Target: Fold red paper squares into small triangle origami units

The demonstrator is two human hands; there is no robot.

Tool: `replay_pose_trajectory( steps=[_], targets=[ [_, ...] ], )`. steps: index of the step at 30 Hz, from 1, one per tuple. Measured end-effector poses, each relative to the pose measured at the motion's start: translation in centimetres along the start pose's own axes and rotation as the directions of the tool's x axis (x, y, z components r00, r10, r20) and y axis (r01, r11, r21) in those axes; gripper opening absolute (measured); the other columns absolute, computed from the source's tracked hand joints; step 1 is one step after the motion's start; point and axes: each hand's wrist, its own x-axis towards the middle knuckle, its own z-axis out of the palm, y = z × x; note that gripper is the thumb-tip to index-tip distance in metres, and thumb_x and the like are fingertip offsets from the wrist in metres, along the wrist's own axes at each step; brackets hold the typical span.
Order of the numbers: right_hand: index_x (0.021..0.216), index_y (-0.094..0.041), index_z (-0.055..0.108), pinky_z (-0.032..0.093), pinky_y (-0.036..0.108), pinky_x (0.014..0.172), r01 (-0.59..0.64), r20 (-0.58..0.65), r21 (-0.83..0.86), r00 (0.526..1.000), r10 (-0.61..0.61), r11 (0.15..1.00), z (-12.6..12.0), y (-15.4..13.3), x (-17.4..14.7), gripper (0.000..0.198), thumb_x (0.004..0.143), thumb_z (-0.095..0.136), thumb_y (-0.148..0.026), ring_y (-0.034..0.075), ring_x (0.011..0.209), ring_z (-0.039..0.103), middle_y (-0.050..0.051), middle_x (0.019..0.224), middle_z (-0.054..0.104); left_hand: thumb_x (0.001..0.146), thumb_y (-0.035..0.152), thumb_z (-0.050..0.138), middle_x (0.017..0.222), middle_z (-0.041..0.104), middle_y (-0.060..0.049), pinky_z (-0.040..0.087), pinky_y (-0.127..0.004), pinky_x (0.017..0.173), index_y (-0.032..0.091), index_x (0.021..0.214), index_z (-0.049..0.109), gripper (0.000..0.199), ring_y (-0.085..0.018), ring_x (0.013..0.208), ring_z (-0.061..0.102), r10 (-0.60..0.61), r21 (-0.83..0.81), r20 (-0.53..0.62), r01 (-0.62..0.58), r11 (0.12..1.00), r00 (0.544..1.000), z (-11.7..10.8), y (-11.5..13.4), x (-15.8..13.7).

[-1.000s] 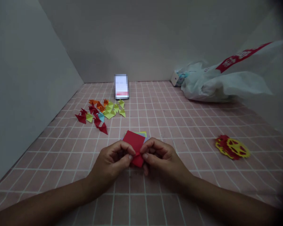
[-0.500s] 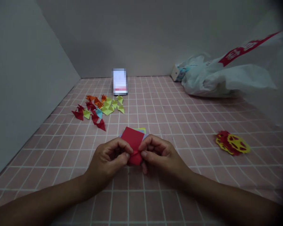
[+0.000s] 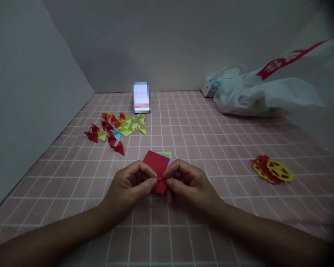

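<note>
A small folded piece of red paper [image 3: 160, 180] is pinched between both hands, low in the middle of the head view. My left hand [image 3: 132, 187] grips its left side with thumb and forefinger. From the other side, my right hand [image 3: 187, 181] holds it with thumb and forefinger, the other fingers curled. Fingertips cover much of the piece, so its exact folds are hard to make out. Just beneath and behind lies a stack of square coloured paper [image 3: 169, 154], with a red sheet [image 3: 156, 161] on top and yellow and lilac edges showing.
Several folded paper cranes [image 3: 126, 128] in red, orange, yellow and blue lie at the left. A lit phone [image 3: 141, 97] stands by the back wall. Red and yellow paper cutouts [image 3: 280, 170] lie at the right, with a white plastic bag [image 3: 239, 96] and a box [image 3: 207, 87] behind.
The thumbs and forefingers have shifted slightly on the folded red paper, the left thumb moving a little right. Both hands stay in nearly the same place.
</note>
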Motion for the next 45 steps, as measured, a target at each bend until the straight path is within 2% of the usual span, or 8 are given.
replay_pose_trajectory(
  steps=[7, 13, 16, 19, 24, 29, 37, 45],
  targets=[
    [0.091, -0.018, 0.058, 0.044, 0.019, 0.049, -0.060, 0.059, 0.100, 0.997, 0.054, 0.993, -0.44, 0.36, 0.22, 0.014, 0.088, 0.062, -0.030, 0.008, 0.049, 0.060, -0.003, 0.065, 0.062, 0.078, 0.020, 0.066, 0.072, 0.068, 0.000, 0.053, -0.022, 0.060, 0.017, 0.080, 0.065, 0.003, -0.012, 0.064, 0.065, 0.072, 0.113, 0.008, -0.073, 0.991, 0.997, 0.02, -0.19, -0.07],
    [0.078, -0.017, 0.055, 0.039, 0.016, 0.041, -0.145, 0.028, 0.040, 0.989, 0.144, 0.989, -0.32, 0.64, 0.20, 0.025, 0.087, 0.065, -0.038, 0.006, 0.041, 0.053, -0.005, 0.060, 0.058, 0.080, 0.019, 0.065, 0.071, 0.068, -0.001, 0.054, -0.024, 0.061, 0.018, 0.080, 0.064, 0.002, -0.014, 0.064, 0.066, 0.101, 0.211, 0.050, -0.109, 0.971, 0.994, 0.01, -0.08, -0.35],
    [0.076, -0.017, 0.055, 0.037, 0.016, 0.038, -0.160, 0.017, 0.030, 0.987, 0.159, 0.987, -0.27, 0.76, 0.22, 0.026, 0.087, 0.065, -0.039, 0.005, 0.039, 0.052, -0.004, 0.059, 0.059, 0.080, 0.021, 0.067, 0.071, 0.067, 0.000, 0.053, -0.023, 0.060, 0.018, 0.081, 0.064, 0.004, -0.013, 0.064, 0.065, 0.085, 0.163, 0.028, -0.089, 0.983, 0.996, 0.03, -0.22, -0.25],
    [0.075, -0.018, 0.054, 0.035, 0.015, 0.035, -0.156, -0.025, -0.001, 0.987, 0.156, 0.988, -0.22, 0.68, 0.27, 0.026, 0.089, 0.062, -0.038, 0.005, 0.036, 0.050, -0.005, 0.058, 0.059, 0.077, 0.021, 0.071, 0.074, 0.068, 0.001, 0.054, -0.021, 0.062, 0.018, 0.084, 0.063, 0.011, -0.012, 0.067, 0.065, 0.015, 0.030, 0.016, -0.016, 0.999, 1.000, 0.05, -0.40, 0.03],
    [0.074, -0.018, 0.054, 0.035, 0.015, 0.034, -0.155, -0.073, -0.074, 0.986, 0.149, 0.985, -0.19, 0.46, 0.28, 0.025, 0.090, 0.059, -0.037, 0.005, 0.035, 0.049, -0.005, 0.056, 0.058, 0.081, 0.025, 0.069, 0.075, 0.069, 0.001, 0.053, -0.019, 0.063, 0.017, 0.087, 0.065, 0.011, -0.011, 0.068, 0.064, -0.081, -0.098, 0.068, 0.088, 0.991, 0.994, -0.08, -0.36, 0.27],
    [0.073, -0.018, 0.053, 0.036, 0.016, 0.035, -0.153, -0.077, -0.126, 0.987, 0.144, 0.980, -0.20, 0.49, 0.23, 0.026, 0.091, 0.057, -0.037, 0.006, 0.036, 0.050, -0.005, 0.055, 0.057, 0.081, 0.026, 0.069, 0.069, 0.066, 0.002, 0.050, -0.018, 0.060, 0.015, 0.076, 0.064, 0.013, -0.009, 0.063, 0.060, -0.105, -0.089, 0.082, 0.112, 0.990, 0.991, -0.19, -0.34, 0.34],
    [0.073, -0.018, 0.053, 0.033, 0.016, 0.035, -0.175, -0.074, -0.108, 0.983, 0.168, 0.979, -0.09, 0.54, 0.26, 0.026, 0.090, 0.058, -0.036, 0.005, 0.036, 0.049, -0.005, 0.055, 0.056, 0.075, 0.025, 0.071, 0.069, 0.065, 0.001, 0.046, -0.020, 0.060, 0.015, 0.074, 0.062, 0.014, -0.010, 0.063, 0.058, -0.113, -0.032, 0.071, 0.115, 0.993, 0.991, -0.07, -0.31, 0.60],
    [0.071, -0.019, 0.051, 0.033, 0.016, 0.036, -0.167, -0.055, -0.139, 0.985, 0.161, 0.976, -0.21, 0.60, 0.28, 0.027, 0.090, 0.057, -0.037, 0.006, 0.036, 0.046, -0.007, 0.049, 0.052, 0.075, 0.026, 0.070, 0.072, 0.064, 0.000, 0.045, -0.021, 0.062, 0.015, 0.075, 0.061, 0.014, -0.011, 0.066, 0.057, -0.120, -0.019, 0.087, 0.123, 0.992, 0.989, -0.23, -0.78, 0.62]
  ],
)
